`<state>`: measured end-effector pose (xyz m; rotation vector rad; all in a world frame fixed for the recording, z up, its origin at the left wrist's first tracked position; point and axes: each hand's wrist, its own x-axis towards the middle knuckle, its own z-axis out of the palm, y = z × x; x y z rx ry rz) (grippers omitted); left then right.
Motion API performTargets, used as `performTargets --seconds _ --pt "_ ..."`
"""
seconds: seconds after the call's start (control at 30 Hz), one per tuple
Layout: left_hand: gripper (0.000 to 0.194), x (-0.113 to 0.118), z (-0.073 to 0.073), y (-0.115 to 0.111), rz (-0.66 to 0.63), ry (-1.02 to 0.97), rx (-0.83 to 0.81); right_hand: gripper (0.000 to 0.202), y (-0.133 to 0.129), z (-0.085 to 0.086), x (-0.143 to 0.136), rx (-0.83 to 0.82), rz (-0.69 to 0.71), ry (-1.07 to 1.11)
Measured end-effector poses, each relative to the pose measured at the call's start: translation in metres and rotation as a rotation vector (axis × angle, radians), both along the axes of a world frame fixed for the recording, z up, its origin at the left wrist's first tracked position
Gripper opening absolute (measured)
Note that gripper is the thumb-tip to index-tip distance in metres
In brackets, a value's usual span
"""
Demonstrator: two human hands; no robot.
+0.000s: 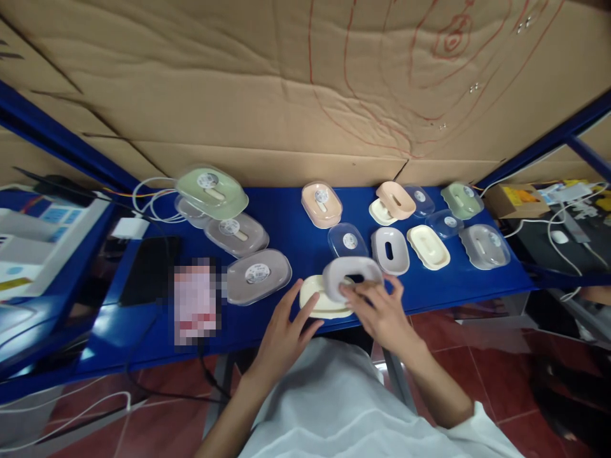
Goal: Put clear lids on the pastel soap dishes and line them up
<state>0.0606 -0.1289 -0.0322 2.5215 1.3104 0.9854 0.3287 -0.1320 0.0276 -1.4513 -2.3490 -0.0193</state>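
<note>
Pinched between the fingers and thumb of my right hand (382,313) is a grey soap dish tray (337,273) with a slot in its middle. The tray is tilted over the right part of a cream soap dish base (312,294), hiding some of it. My left hand (285,331) is open, its fingers spread at the base's left and front edge; whether they press on it I cannot tell. Just behind lies a clear lid (346,238) with a round sticker. A second grey tray (401,254) and another cream base (432,248) sit to the right.
Closed soap dishes in green (229,197), grey (260,278) and peach (322,203) stand on the blue table (296,245). A peach tray (403,202) leans on a cream base (382,215). More lids and dishes lie at the right. Cardboard (238,95) walls the back.
</note>
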Motion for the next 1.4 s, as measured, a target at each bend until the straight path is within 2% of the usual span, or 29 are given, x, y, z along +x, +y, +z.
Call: performTargets --seconds 0.1,0.17,0.27,0.43,0.53,0.77,1.0,1.23,1.3,1.4 --pt "0.068 -0.002 0.003 0.001 -0.030 0.027 0.019 0.044 -0.011 -0.012 -0.031 -0.086 0.083 -0.002" --pt "0.064 -0.004 0.006 0.003 -0.073 0.058 0.019 0.040 -0.008 -0.018 -0.039 -0.093 0.138 0.015" --pt "0.056 -0.007 0.010 0.007 -0.109 0.065 0.015 0.039 -0.001 -0.019 -0.034 -0.105 0.203 0.023" --pt "0.044 -0.011 0.013 0.008 -0.091 0.003 -0.015 0.057 0.000 -0.021 -0.010 -0.148 0.176 -0.005" --pt "0.042 -0.012 0.013 0.009 -0.074 -0.015 -0.046 0.053 -0.004 -0.029 -0.003 -0.131 0.190 0.049" --pt "0.039 -0.013 0.010 0.012 -0.035 -0.043 -0.109 0.040 -0.005 -0.040 -0.012 -0.083 0.202 0.163" --pt "0.037 -0.017 0.007 0.014 -0.059 -0.050 -0.076 0.041 -0.006 -0.045 -0.012 -0.058 0.214 0.157" --pt "0.031 -0.015 0.006 0.013 -0.100 0.046 -0.017 0.044 -0.003 -0.047 -0.012 -0.078 0.240 0.119" --pt "0.032 -0.014 0.007 0.013 -0.080 0.020 -0.018 0.049 0.006 -0.044 -0.008 -0.089 0.192 0.146" --pt "0.032 -0.013 0.007 0.013 -0.065 -0.039 -0.030 0.055 0.028 -0.041 -0.005 -0.089 -0.024 0.187"
